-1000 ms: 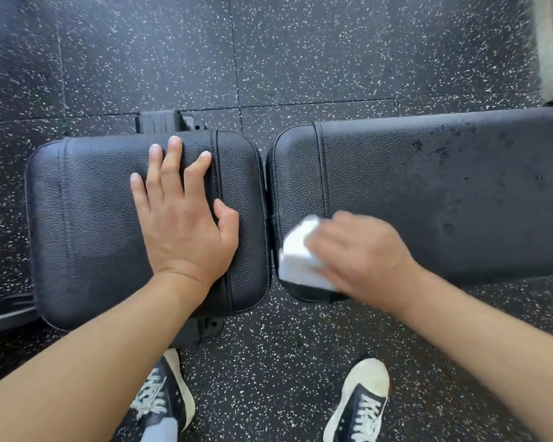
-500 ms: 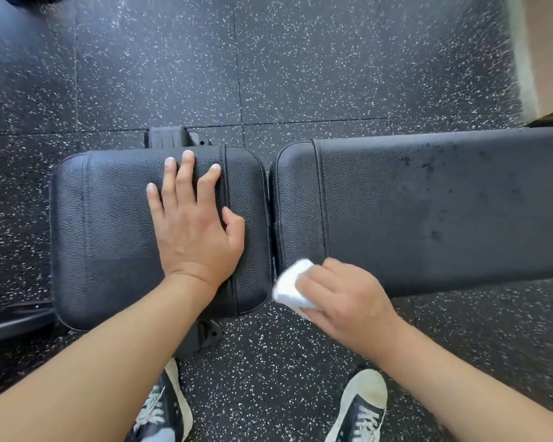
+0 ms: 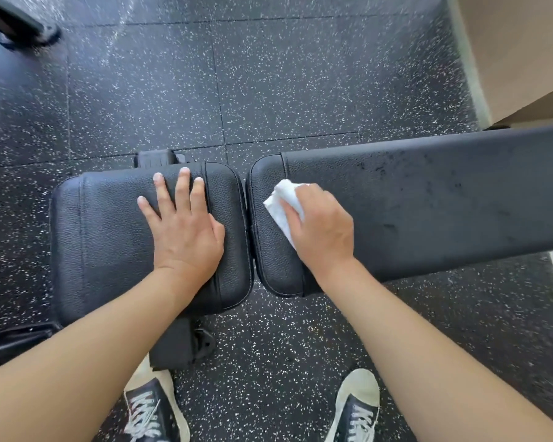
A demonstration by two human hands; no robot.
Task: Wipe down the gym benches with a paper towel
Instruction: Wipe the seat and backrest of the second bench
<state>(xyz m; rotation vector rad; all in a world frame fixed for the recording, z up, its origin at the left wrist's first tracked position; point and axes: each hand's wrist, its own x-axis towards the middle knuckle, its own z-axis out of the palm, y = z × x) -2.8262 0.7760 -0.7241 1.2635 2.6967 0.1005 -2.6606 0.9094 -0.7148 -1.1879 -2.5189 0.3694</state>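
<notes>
Writing we find none. Our right hand (image 3: 324, 223) holds the crumpled white paper towel (image 3: 281, 202) in a curled grip, pressed on the long pebbled black vinyl pad (image 3: 428, 199) at three o'clock. Our left hand (image 3: 186, 231) lies flat, fingers straight, on the rounded seat pad (image 3: 109, 237) at nine, above speckled rubber floor (image 3: 300, 90).

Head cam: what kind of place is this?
Most likely a gym: a black padded bench, seat pad and long back pad, standing on speckled rubber floor tiles. The right hand presses a paper towel on the back pad.
</notes>
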